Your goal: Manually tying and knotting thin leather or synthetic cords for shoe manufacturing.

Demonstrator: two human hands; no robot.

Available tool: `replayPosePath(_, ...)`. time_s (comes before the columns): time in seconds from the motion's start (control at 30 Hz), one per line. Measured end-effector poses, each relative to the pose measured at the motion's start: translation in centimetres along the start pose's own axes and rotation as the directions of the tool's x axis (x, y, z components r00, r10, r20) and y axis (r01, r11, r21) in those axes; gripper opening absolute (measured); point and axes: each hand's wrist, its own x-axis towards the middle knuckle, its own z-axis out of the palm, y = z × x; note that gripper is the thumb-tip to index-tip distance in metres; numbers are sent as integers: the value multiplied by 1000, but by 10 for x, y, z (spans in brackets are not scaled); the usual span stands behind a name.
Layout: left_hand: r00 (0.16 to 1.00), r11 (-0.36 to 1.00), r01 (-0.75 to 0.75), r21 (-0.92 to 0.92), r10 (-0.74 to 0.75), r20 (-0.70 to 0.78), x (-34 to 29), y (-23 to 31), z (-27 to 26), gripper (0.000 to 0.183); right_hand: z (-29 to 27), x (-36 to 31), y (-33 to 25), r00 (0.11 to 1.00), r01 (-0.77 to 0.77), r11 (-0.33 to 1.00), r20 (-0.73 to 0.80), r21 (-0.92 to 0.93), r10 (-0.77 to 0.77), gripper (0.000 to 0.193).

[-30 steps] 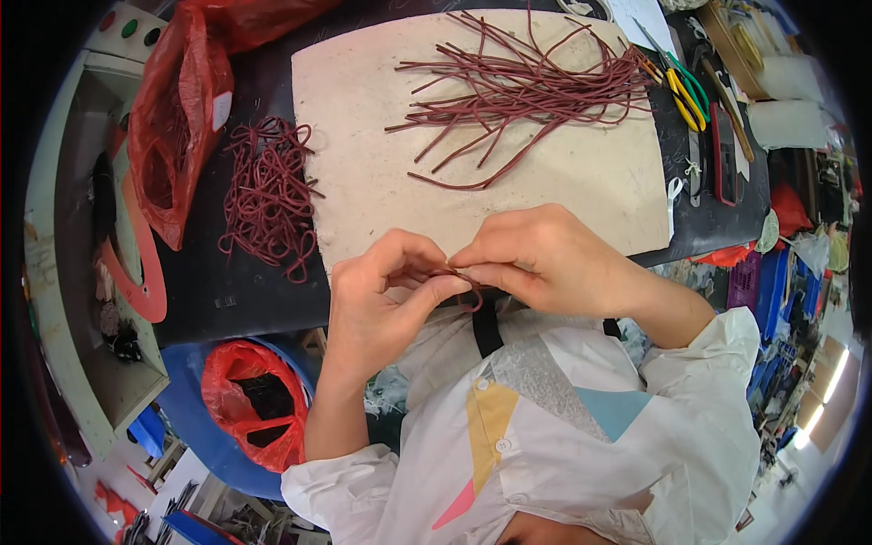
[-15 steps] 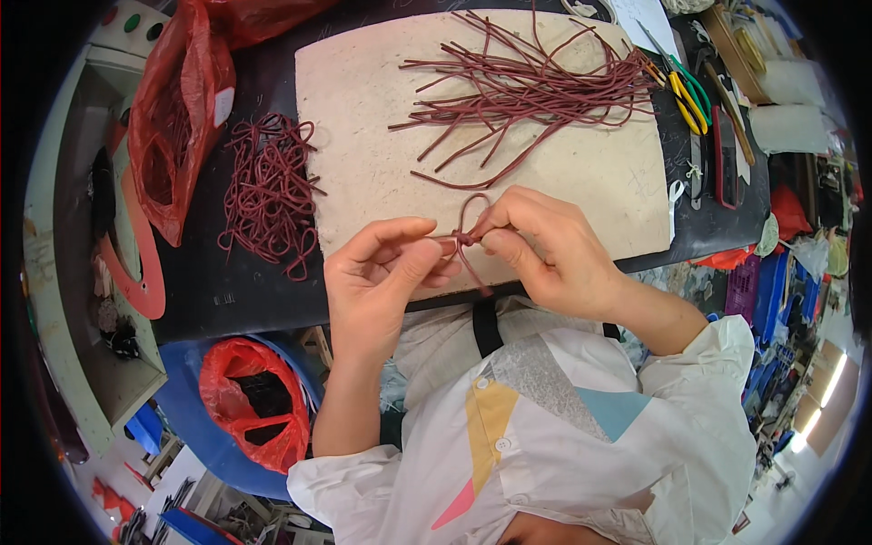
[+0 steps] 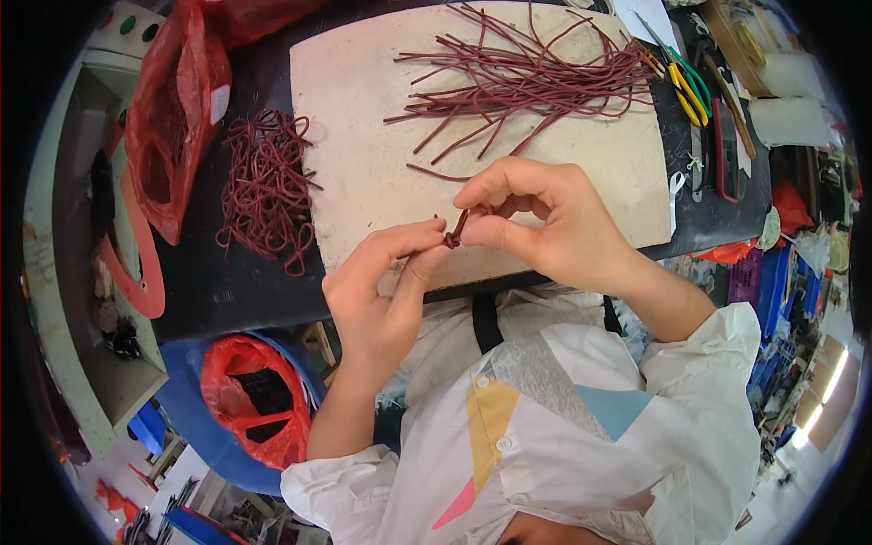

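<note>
Between my two hands, over the near part of the pale board [image 3: 363, 118], is a dark red cord [image 3: 453, 238] with a small knot in it. My left hand [image 3: 386, 282] pinches it with thumb and forefinger on the left of the knot. On the other side my right hand [image 3: 545, 218] grips the cord between thumb and fingers, its other fingers curled. Most of the cord's length is hidden by the fingers. A bundle of loose dark red cords [image 3: 536, 82] lies across the far part of the board.
Left of the board sits a heap of looped, knotted cords [image 3: 265, 191] on the black table [image 3: 245, 304]. A red plastic bag [image 3: 177, 118] lies farther left. Yellow-green pliers [image 3: 688, 95] are at the far right. A blue bin [image 3: 182, 391] with a red bag stands below.
The loop and hanging end seen earlier have gone from sight. My right hand has risen slightly and turned, and the fingers now close in tighter around the knot.
</note>
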Motion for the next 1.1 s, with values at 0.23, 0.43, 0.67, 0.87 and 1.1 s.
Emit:
replayPosePath(0.23, 870, 789, 487, -375, -401, 288, 5, 0, -11, 11, -1, 0, -4, 975, 223, 935, 65, -275, -214, 23)
replayPosePath(0.43, 786, 645, 617, -451, -536, 309, 7, 4, -10, 13, -2, 1, -4, 974, 225, 926, 53, -301, -220, 19)
replayPosePath(0.67, 851, 752, 521, -404, -491, 184, 1, 0, -4, 13, -1, 0, -1, 973, 227, 898, 47, -376, -226, 13)
replayPosePath(0.87, 897, 832, 441, -338, -422, 131, 0, 2, -2, 12, -4, -2, 0, 979, 202, 889, 95, -410, -179, 9)
replayPosePath(1.1, 906, 818, 387, -426, -424, 9, -2, 3, 3, 13, 6, -5, 4, 990, -140, 988, 43, 70, 137, 10)
